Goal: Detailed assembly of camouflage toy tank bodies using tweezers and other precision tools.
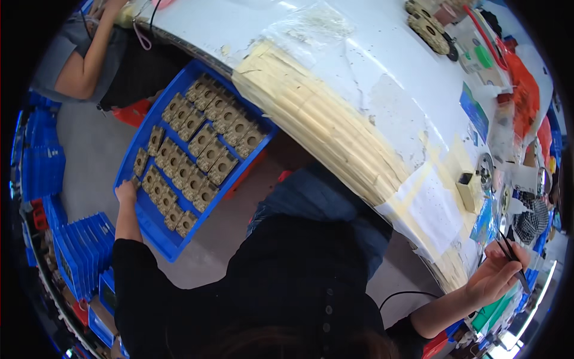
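Observation:
At the left, a blue plastic tray (170, 248) holds rows of tan camouflage-patterned parts (205, 197), each blocky with a round hole. My left hand (126, 190) is at the tray's left rim, its fingers closed on one such part (136, 180), which is mostly hidden by them. Far to the right, over the bench edge, my right hand (497, 274) grips dark tweezers (513, 257) between thumb and fingers. The tips of the tweezers point away from me, toward the bench clutter.
The white bench (382, 54) has a tape-covered front edge (323, 113) and a paper sheet (427, 209). More patterned parts (427, 30) lie at its far side, near red bags (523, 90). Stacked blue trays (84, 254) stand at left. Another person's arm (89, 66) is at upper left.

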Demonstrator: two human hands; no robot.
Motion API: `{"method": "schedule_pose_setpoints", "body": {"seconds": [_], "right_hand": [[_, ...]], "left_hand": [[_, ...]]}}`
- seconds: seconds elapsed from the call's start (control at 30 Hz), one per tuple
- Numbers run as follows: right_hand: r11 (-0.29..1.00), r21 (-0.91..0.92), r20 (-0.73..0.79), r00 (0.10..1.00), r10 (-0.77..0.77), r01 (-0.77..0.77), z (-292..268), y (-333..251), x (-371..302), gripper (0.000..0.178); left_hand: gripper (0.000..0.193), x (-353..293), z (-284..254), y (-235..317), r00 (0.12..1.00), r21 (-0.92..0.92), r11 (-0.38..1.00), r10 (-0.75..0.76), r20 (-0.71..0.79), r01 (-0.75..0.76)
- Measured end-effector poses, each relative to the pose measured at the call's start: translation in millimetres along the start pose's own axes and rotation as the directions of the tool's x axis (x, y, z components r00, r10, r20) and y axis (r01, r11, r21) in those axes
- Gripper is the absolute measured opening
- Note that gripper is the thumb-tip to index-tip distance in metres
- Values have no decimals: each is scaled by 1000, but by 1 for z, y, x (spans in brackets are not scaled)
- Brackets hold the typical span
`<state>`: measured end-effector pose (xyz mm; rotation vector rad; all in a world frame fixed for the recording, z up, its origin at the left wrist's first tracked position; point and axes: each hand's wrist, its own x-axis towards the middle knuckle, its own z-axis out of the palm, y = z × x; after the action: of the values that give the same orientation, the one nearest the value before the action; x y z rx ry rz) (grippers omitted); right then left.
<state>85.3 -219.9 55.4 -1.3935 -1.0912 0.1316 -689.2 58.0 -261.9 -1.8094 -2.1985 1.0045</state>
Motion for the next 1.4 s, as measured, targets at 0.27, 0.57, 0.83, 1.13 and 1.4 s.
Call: {"method": "schedule_pose_setpoints", "body": {"seconds": [0.27,0.57,0.83,1.13,1.4], "right_hand": [[992,-120,-59,997,-49,42,-16,6,-5,33],[986,-166,-192,981,-3,-29,-38,28,-8,27],[677,-706,-104,915,-390,208,-12,72,-12,15],[787,-602,-249,903,-351,139,-25,73,-18,20],[758,-625,-216,893,-395,185,-25,63,-20,32]], "left_hand": [[24,1,-14,13,999,-167,986,8,42,0],[20,6,-273,47,647,-517,704,-107,-755,-487],[24,-158,-545,311,-171,193,56,274,-947,-980],[64,-168,-681,476,-94,328,94,852,-516,-940],[58,-162,-688,487,-192,323,-24,846,-498,-946]]}}
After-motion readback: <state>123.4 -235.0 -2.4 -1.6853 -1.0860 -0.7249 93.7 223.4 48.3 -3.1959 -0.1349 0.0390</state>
